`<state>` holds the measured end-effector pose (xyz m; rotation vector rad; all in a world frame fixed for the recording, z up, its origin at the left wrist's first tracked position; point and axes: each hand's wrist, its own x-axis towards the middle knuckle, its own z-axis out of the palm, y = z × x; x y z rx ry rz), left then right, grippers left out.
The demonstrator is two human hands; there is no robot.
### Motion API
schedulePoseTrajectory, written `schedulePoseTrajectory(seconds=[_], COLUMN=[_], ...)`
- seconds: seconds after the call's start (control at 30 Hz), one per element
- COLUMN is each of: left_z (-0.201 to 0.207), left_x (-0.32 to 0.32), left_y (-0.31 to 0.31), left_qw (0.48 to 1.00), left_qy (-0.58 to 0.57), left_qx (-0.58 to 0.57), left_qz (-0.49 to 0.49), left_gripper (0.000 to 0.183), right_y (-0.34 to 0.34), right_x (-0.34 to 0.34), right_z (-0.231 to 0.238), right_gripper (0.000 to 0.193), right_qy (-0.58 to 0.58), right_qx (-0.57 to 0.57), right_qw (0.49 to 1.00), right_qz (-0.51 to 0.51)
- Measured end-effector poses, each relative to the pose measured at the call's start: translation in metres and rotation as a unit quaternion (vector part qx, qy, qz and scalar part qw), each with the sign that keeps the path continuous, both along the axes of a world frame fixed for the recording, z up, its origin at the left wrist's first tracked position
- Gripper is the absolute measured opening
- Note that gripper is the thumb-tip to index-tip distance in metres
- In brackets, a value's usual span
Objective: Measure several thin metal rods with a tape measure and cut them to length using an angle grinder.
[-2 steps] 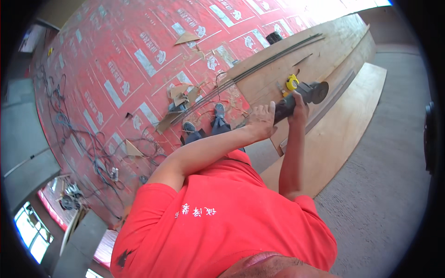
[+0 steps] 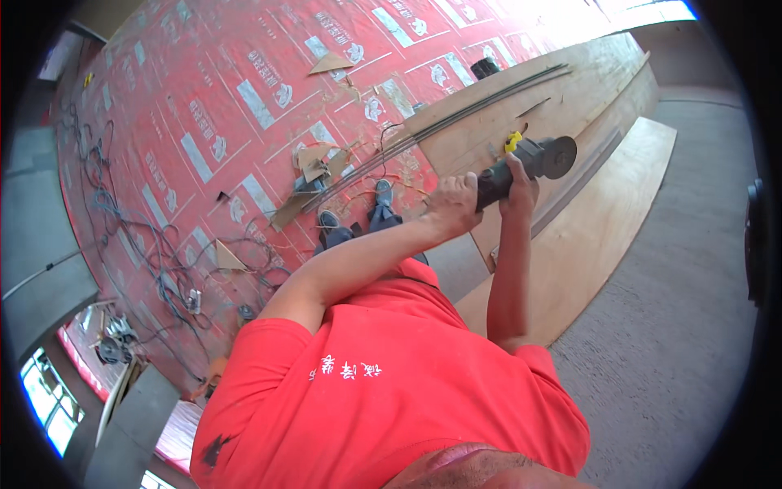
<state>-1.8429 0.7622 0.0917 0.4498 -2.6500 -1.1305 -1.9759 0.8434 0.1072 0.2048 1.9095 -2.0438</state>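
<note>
A dark angle grinder (image 2: 492,186) with a round grey disc (image 2: 559,157) is held up in front of me. My right hand (image 2: 521,186) is wrapped round its body close to the head, thumb uppermost. My left hand (image 2: 454,202) closes on the rear end, its fingers curled over the casing. Just behind the grinder, partly covered by it, lies a yellow tape measure (image 2: 512,140) on a plywood sheet (image 2: 468,147). Thin dark metal strips (image 2: 456,112) run lengthwise along the same sheet.
Red printed floor covering (image 2: 244,106) spreads at left and ahead, with tangled cables (image 2: 155,244) and wood offcuts (image 2: 314,163) near my shoes (image 2: 384,192). A black cylindrical object (image 2: 484,68) stands beyond the plywood. Another long board (image 2: 603,228) leans along the right by rough grey flooring (image 2: 660,285).
My left hand's fingers have gone from loosely spread to curled on the grinder's rear end. The grinder has turned slightly, so its disc shows rounder and covers more of the tape measure.
</note>
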Motion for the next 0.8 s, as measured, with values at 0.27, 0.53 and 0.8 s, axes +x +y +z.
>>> schedulePoseTrajectory(seconds=[0.27,0.53,0.8], left_z=[0.010,0.014,0.031], left_x=[0.038,0.101,0.117], left_y=[-0.056,-0.129,-0.104], left_qw=[0.856,0.974,0.945], left_qy=[0.016,0.149,0.322], left_qx=[0.475,0.168,-0.022], left_qz=[-0.203,-0.029,0.051], left_gripper=[0.049,0.033,0.018], right_y=[-0.025,-0.061,-0.095], right_x=[0.039,0.036,0.040], right_z=[0.022,-0.014,-0.021], right_gripper=[0.039,0.032,0.016], right_qy=[-0.212,-0.264,-0.134], right_qx=[-0.229,-0.215,-0.280], right_qw=[0.929,0.935,0.941], right_qz=[0.199,0.095,0.134])
